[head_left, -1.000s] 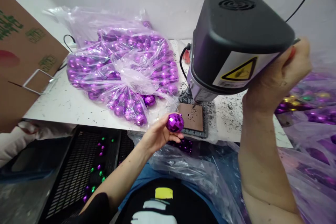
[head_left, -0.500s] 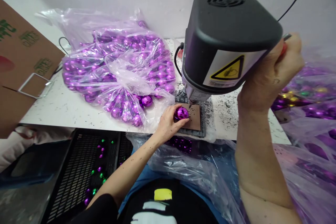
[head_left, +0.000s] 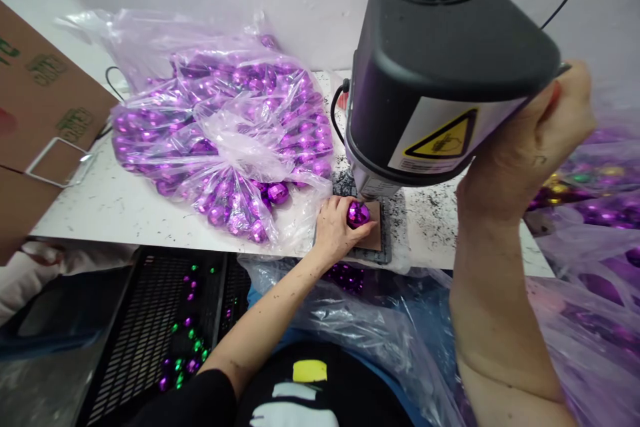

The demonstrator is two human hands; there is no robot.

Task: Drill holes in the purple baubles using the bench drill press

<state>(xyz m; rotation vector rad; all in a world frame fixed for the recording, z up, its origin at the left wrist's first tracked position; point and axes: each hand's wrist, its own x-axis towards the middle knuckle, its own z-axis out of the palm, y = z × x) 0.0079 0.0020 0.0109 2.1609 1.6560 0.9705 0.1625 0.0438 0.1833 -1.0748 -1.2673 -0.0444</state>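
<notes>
Head view: the left hand (head_left: 336,230) grasps a purple ball (head_left: 358,214) over the brown board (head_left: 371,239), below the machine (head_left: 440,73); the right hand (head_left: 535,140) curls at the machine's side (its grip is hidden, so I cannot tell what it holds). The step looks like lining up the ball; the next move calls for steadiness. Dark flecks (head_left: 433,203) litter the white bench (head_left: 155,217), against a pale wall (head_left: 310,0).
</notes>
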